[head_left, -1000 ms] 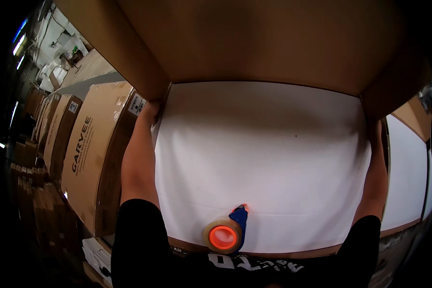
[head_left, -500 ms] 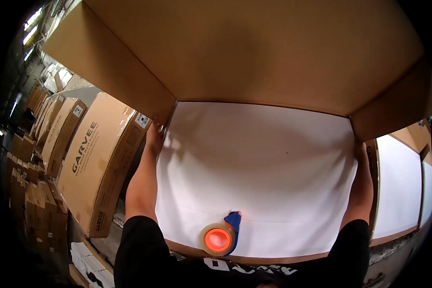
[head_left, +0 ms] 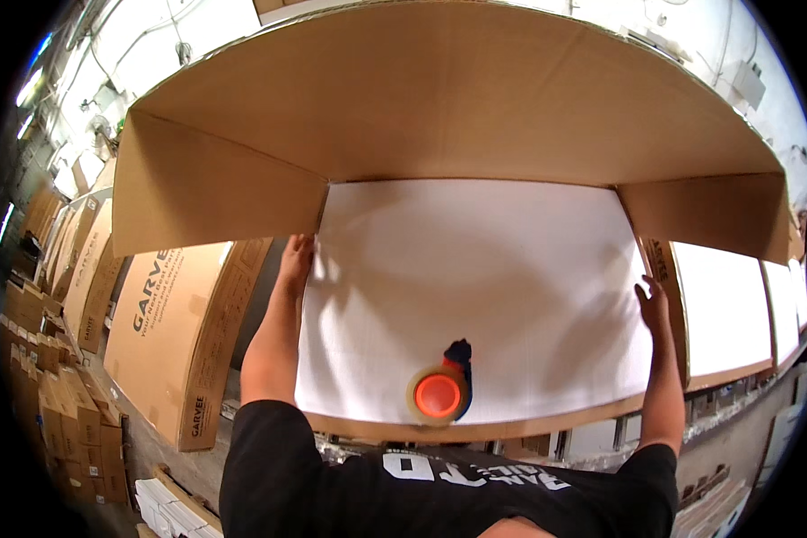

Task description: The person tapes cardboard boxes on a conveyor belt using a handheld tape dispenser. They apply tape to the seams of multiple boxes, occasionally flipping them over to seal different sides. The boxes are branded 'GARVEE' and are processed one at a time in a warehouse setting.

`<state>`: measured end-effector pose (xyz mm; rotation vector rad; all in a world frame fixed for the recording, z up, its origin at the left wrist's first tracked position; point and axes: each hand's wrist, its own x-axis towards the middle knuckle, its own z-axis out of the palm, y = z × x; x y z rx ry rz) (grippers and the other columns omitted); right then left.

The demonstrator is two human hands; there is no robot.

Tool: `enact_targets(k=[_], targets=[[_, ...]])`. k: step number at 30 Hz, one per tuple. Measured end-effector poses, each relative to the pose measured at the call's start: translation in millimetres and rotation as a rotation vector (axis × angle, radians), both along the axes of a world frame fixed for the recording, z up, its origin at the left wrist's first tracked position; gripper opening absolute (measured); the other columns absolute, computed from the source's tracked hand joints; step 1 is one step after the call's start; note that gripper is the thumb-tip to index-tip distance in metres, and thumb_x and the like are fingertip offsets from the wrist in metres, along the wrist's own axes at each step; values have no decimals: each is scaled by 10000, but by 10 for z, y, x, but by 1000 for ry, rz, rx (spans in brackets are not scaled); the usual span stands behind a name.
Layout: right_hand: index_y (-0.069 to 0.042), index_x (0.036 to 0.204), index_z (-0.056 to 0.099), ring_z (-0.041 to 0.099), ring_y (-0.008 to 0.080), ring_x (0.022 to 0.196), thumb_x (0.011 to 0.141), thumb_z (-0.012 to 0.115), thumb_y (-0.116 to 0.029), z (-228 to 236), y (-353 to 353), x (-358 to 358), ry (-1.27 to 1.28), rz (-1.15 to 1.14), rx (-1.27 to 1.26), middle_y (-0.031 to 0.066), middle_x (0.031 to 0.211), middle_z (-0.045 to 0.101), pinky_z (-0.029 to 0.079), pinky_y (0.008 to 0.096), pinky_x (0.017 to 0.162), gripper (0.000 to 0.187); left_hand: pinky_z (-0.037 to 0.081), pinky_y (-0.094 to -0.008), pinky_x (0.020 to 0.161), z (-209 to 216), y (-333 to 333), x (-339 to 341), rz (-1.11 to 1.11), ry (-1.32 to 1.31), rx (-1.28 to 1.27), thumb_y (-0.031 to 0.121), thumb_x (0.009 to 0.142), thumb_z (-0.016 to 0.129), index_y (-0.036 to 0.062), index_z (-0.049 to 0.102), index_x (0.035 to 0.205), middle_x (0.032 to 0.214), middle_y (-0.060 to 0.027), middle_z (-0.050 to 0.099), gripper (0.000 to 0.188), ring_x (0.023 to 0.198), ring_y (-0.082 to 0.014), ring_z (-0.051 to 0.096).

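Observation:
A large open cardboard box stands in front of me, its far flap and two side flaps raised. A white sheet covers its contents, with shadows across it. Near the front edge, a tape dispenser with a blue frame and an orange-cored roll rests on the sheet. My left hand is at the sheet's left edge, just below the left flap, fingers stretched out along the side. My right hand is at the right edge below the right flap, fingers apart and nothing held.
Closed cardboard cartons stand along the left, with more stacked behind. To the right, other open boxes with white tops continue the row. Metal rollers show under the box's front edge. A bundle of white pieces lies at lower left.
My view has shifted, showing the flap's top edge and the wall behind. My right hand has moved down from the right flap's corner and its fingers now show. The left hand stays by the left edge.

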<state>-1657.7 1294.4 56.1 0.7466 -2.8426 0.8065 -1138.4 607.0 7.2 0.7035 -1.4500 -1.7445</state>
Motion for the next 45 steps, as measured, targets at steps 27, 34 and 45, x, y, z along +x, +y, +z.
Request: enact_targets(k=[27, 34, 45], targets=[[51, 1227, 640, 643, 146, 973, 849, 652, -186, 1668, -1108, 4573, -715, 312, -454, 94, 1076, 710, 526, 320, 863, 447, 336, -401, 1194, 4864, 199, 1028, 30, -523, -1543, 515, 978, 641, 109, 452, 1539, 1533, -137, 520, 718, 1451, -308, 448], [-35, 1284, 632, 697, 136, 876, 1012, 620, -205, 1930, 300, 5114, -525, 147, -1173, 40, 1056, 709, 584, 301, 753, 321, 441, -260, 741, 3884, 657, 1423, -266, -429, -1008, 218, 937, 718, 64, 574, 1061, 934, 20, 549, 245, 810, -88, 510], [-50, 1426, 551, 644, 163, 1170, 1030, 621, -281, 1656, 2049, 4169, -169, -175, -1529, 41, 1311, 648, 534, 323, 1002, 463, 405, -495, 1078, 2101, 3019, 1850, -424, -1130, -1031, 504, 898, 688, 15, 643, 1098, 1236, -199, 628, 530, 1299, -417, 545]])
